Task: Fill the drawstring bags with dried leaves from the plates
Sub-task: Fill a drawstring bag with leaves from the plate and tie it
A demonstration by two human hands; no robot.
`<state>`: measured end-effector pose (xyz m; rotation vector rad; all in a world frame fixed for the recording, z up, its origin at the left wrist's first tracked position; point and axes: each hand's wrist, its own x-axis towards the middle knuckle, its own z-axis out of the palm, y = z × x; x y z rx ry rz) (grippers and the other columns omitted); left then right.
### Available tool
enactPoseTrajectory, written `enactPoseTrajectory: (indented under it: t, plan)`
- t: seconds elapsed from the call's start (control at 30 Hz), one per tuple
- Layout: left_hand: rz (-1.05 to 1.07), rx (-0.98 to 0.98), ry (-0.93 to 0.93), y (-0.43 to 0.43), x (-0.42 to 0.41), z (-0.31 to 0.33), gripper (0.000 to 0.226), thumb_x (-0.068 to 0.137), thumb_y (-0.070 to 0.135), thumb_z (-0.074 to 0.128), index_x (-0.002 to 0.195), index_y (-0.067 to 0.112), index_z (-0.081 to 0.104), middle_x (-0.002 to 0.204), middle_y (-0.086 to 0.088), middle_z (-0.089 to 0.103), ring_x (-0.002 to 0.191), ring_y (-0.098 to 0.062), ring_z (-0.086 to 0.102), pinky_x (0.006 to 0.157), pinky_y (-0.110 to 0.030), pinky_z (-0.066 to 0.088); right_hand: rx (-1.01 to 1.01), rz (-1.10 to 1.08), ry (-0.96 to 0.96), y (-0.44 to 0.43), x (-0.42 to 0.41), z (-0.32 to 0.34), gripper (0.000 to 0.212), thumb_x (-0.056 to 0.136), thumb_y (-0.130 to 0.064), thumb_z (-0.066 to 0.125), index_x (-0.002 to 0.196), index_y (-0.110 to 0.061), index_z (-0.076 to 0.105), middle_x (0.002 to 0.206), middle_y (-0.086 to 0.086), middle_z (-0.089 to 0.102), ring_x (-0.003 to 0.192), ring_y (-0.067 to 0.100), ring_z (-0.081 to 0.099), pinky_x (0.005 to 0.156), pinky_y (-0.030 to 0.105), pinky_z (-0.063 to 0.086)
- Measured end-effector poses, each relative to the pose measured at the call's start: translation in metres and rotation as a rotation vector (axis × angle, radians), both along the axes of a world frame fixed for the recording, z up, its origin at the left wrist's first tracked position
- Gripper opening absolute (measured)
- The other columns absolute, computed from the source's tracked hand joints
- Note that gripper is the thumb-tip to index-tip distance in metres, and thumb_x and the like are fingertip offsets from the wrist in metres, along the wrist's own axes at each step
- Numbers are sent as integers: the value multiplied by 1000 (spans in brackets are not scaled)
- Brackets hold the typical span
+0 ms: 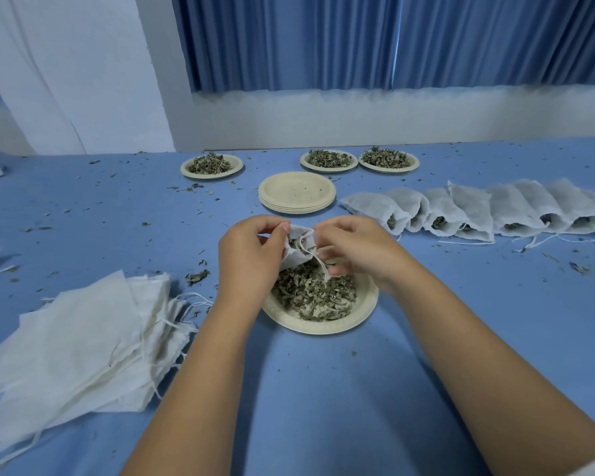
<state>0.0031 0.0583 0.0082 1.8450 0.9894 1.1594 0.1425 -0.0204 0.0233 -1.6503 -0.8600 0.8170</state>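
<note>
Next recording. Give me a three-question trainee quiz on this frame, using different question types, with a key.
1. True or false: the row of filled bags lies on the person's left side.
2. How many plates holding dried leaves are on the table? A) two B) four C) six
3. Fill in: the left hand and right hand hold a ____ above the near plate.

Key
1. False: it lies on the right, and the pile of empty bags is on the left.
2. B: three far plates plus the near one.
3. drawstring bag
</note>
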Motion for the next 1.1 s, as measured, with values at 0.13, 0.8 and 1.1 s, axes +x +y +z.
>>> enactPoseTrajectory:
  t: [0.13, 0.8, 1.1]
  plan:
    - [33, 21, 18, 4, -2, 0, 10, 93, 23, 64, 92, 22, 74, 78, 16, 67, 72, -4, 62, 64, -12, 43, -90, 194, -46, -7, 1, 2, 38, 77, -19, 82, 111, -19, 66, 86, 8, 76, 68, 7, 69, 60, 20, 54]
    - [58, 27, 24, 10, -10, 0, 13, 94, 20, 63, 86, 24, 71, 78, 14, 66, 79, -16, 69, 73, -30, 54, 62, -118, -625, -2, 18, -9, 14, 85, -12, 68, 89, -25, 65, 71, -13, 61, 60, -1, 54, 66, 20, 46]
    - [7, 19, 62, 7, -10, 2, 15, 93, 19, 64, 83, 28, 71, 76, 16, 66, 76, -14, 68, 75, -34, 55, 69, 61, -548, 8, 5, -18, 14, 84, -38, 73, 97, -34, 73, 95, -13, 63, 61, -7, 54, 54, 7, 40]
